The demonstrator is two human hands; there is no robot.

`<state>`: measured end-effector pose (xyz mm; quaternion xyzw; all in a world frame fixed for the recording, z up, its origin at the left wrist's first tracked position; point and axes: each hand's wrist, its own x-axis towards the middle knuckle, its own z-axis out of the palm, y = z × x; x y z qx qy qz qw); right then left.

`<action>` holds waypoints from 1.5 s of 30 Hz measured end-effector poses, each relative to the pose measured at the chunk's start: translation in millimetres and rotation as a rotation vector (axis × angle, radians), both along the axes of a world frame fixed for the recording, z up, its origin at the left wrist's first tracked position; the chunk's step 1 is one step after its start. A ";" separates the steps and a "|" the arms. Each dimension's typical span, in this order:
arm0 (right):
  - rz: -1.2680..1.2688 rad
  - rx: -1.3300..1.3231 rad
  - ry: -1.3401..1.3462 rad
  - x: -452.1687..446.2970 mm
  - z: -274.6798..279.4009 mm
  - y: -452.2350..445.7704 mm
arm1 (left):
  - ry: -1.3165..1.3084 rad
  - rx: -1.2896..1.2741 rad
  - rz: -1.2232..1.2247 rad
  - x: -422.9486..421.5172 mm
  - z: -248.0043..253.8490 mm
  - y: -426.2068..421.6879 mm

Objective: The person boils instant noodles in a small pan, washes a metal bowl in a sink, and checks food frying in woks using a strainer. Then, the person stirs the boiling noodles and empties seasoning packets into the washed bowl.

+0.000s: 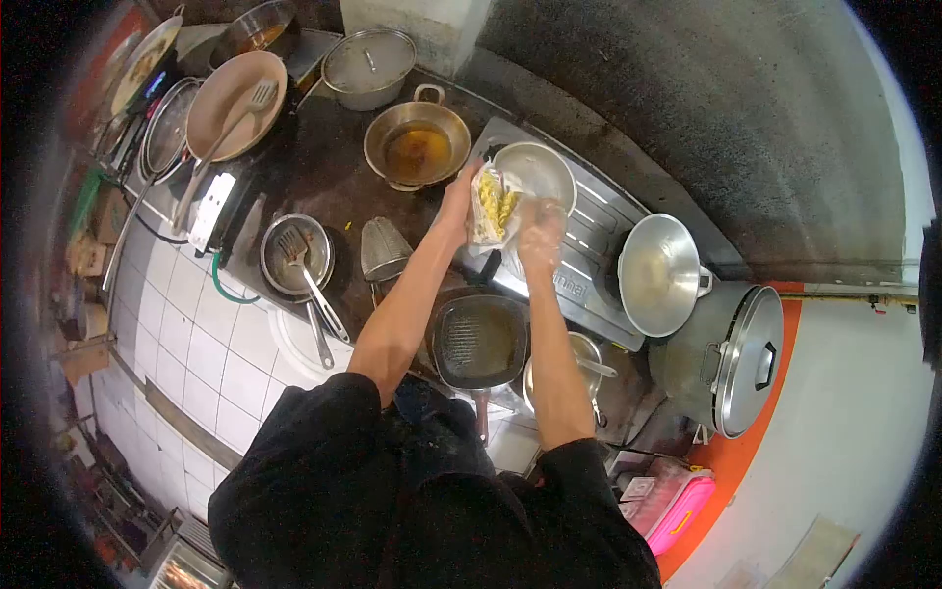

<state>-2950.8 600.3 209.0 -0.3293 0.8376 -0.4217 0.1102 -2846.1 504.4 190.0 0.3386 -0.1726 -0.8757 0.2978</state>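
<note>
My left hand (457, 208) is closed around the side of a clear plastic bag (493, 204) with yellow, twisted-looking food pieces inside. To the bag's right, my right hand (540, 236) is smeared by motion, so its fingers and anything in them cannot be made out. Both hands are over the stove's near-left side. Just behind them, a round light metal pan (543, 172) sits on the silver stove (589, 236), partly covered by the bag and the right hand.
A pan of brown oil (417, 147) stands left of the bag. Nearer me are a wire strainer (384, 250) and a square grill pan (481, 342). A metal wok (659, 275) and a tall lidded pot (721, 353) stand right; a bowl with a spatula (297, 253) lies left.
</note>
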 end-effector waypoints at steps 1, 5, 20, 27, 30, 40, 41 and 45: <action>-0.008 0.002 0.001 -3.7 0.3 -2.1 | 0.001 0.002 -0.008 -4.1 -4.5 -6.6; 0.288 -0.147 0.188 -0.9 34.1 -14.2 | -0.241 -0.196 0.121 -15.6 -3.7 -21.8; 0.290 0.010 -0.175 -39.7 -12.5 -60.1 | -0.462 -0.245 0.238 -35.1 -17.0 -63.0; -0.064 -0.521 -0.570 -30.6 8.6 -47.8 | -0.387 -0.160 0.533 -38.8 -2.1 -66.6; 0.062 -0.430 -0.195 -24.0 18.2 -41.9 | -0.713 -0.379 0.510 -41.0 13.2 -59.1; -0.126 -0.161 -0.340 -100.8 -12.4 -43.3 | -0.535 -0.264 0.583 -14.2 2.3 -60.1; -0.060 0.076 -0.169 -109.0 -22.2 -47.2 | -0.536 -0.264 0.581 -11.4 -1.6 -59.7; 0.019 0.147 0.120 -118.4 -12.9 -54.6 | -0.424 -0.220 0.570 -0.9 -10.8 -58.1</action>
